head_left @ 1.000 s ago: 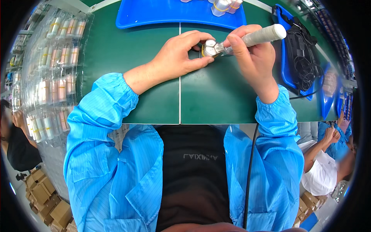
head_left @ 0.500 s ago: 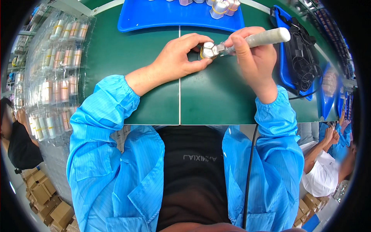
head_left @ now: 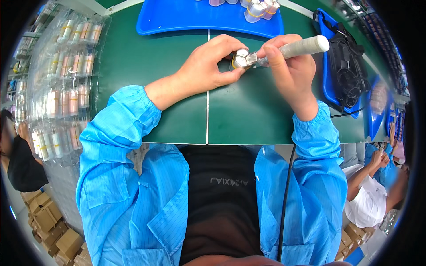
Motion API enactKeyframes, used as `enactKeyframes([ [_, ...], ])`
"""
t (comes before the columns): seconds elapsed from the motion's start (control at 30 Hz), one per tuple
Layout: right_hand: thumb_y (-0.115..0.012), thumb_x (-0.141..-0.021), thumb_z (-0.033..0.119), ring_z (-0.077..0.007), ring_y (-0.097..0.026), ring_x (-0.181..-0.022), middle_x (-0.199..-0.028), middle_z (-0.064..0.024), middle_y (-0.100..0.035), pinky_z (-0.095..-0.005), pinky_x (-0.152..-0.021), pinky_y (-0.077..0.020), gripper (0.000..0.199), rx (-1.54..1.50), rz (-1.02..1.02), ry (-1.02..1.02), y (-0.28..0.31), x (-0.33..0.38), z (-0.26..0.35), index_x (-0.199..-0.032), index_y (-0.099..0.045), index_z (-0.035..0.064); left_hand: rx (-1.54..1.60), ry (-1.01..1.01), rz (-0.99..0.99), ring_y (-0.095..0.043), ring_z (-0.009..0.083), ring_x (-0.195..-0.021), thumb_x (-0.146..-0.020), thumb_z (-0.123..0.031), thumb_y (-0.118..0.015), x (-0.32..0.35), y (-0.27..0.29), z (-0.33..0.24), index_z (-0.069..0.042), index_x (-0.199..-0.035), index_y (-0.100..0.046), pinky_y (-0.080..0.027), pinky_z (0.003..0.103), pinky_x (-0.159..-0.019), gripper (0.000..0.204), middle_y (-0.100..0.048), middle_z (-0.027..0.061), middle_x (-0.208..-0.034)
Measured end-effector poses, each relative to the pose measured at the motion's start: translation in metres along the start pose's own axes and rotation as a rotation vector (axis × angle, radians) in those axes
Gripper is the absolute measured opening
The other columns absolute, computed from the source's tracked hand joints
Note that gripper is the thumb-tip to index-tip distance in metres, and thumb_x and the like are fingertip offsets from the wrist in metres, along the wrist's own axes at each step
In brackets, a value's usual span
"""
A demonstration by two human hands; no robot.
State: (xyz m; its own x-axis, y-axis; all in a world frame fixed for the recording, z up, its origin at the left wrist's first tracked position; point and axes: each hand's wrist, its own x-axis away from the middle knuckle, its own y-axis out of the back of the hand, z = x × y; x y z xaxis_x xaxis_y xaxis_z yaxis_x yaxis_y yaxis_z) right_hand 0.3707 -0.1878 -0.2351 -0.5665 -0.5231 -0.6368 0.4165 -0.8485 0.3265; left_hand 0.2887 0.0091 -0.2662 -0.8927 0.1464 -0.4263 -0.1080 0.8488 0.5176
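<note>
My left hand [head_left: 216, 62] reaches over the green table and grips a small bundle of cylindrical cells [head_left: 241, 59] between thumb and fingers. The bundle shows pale, silvery round ends facing up and a yellow band around its side. In my right hand [head_left: 293, 66] is a hand tool [head_left: 306, 47] with a thick whitish handle, slanted up to the right. Its flat metal tip touches or nearly touches the bundle's top, on the right side. My right fingers partly cover the tool's neck, so I cannot tell its exact kind.
A blue tray [head_left: 213, 25] holding several similar bundles [head_left: 255, 11] lies at the far edge. Right of my hands, another blue tray carries black cables [head_left: 348, 66]. Clear plastic packs of wrapped cells [head_left: 73, 66] stand at left. A person in white [head_left: 366, 199] works at right.
The view has shifted slightly. The tool's handle has dipped a little, while its tip stays at the bundle. Both hands keep their grips.
</note>
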Motion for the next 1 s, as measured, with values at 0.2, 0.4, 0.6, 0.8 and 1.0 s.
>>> enactKeyframes([
  [0.2, -0.050, -0.102, 0.012, -0.0032, -0.045, -0.057, -0.087, -0.0102, -0.066, -0.0196, -0.051, -0.0389, 0.009, -0.239, -0.143, -0.203, 0.023, -0.013, -0.001, -0.099, -0.053, 0.0043, 0.039, -0.014, 0.016, -0.062, 0.0251, -0.104, -0.080, -0.010, -0.070, -0.001, -0.001, 0.002, -0.006, -0.125, -0.057, -0.050, 0.035, -0.090, 0.047, -0.062, 0.0103, -0.113],
  [0.4, -0.049, -0.103, 0.012, -0.0033, -0.044, -0.059, -0.091, -0.0104, -0.066, -0.0194, -0.055, -0.0386, 0.007, -0.294, -0.107, -0.246, 0.016, -0.013, -0.006, -0.101, -0.050, 0.0055, -0.155, 0.000, -0.094, -0.063, 0.0268, -0.096, -0.079, -0.025, -0.080, -0.002, -0.006, -0.006, -0.003, -0.126, -0.051, -0.053, 0.034, -0.084, 0.059, -0.061, 0.0116, -0.104],
  [0.6, -0.049, -0.103, 0.014, -0.0036, -0.042, -0.060, -0.091, -0.0110, -0.065, -0.0204, -0.059, -0.0395, 0.008, -0.252, 0.028, -0.120, 0.012, -0.008, -0.003, -0.102, -0.050, 0.0054, -0.035, 0.095, -0.021, -0.064, 0.0237, -0.089, -0.077, -0.021, -0.082, -0.001, -0.006, -0.003, -0.006, -0.117, -0.060, -0.054, 0.035, -0.079, 0.048, -0.064, 0.0084, -0.102],
  [0.8, -0.052, -0.102, 0.013, -0.0040, -0.044, -0.061, -0.091, -0.0108, -0.065, -0.0205, -0.058, -0.0407, 0.009, -0.159, 0.042, -0.096, 0.011, -0.007, -0.001, -0.103, -0.051, 0.0046, -0.049, 0.008, -0.060, -0.065, 0.0265, -0.090, -0.077, -0.019, -0.081, -0.001, -0.007, 0.001, -0.007, -0.115, -0.063, -0.054, 0.036, -0.079, 0.043, -0.066, 0.0101, -0.102],
  [1.0, -0.057, -0.101, 0.014, -0.0050, -0.050, -0.065, -0.090, -0.0089, -0.066, -0.0215, -0.062, -0.0454, 0.012, 0.004, 0.063, -0.116, 0.008, -0.007, 0.005, -0.103, -0.052, 0.0029, -0.039, 0.014, -0.050, -0.064, 0.0202, -0.091, -0.079, -0.012, -0.080, 0.000, -0.007, 0.001, -0.004, -0.118, -0.064, -0.053, 0.030, -0.082, 0.043, -0.066, 0.0081, -0.109],
])
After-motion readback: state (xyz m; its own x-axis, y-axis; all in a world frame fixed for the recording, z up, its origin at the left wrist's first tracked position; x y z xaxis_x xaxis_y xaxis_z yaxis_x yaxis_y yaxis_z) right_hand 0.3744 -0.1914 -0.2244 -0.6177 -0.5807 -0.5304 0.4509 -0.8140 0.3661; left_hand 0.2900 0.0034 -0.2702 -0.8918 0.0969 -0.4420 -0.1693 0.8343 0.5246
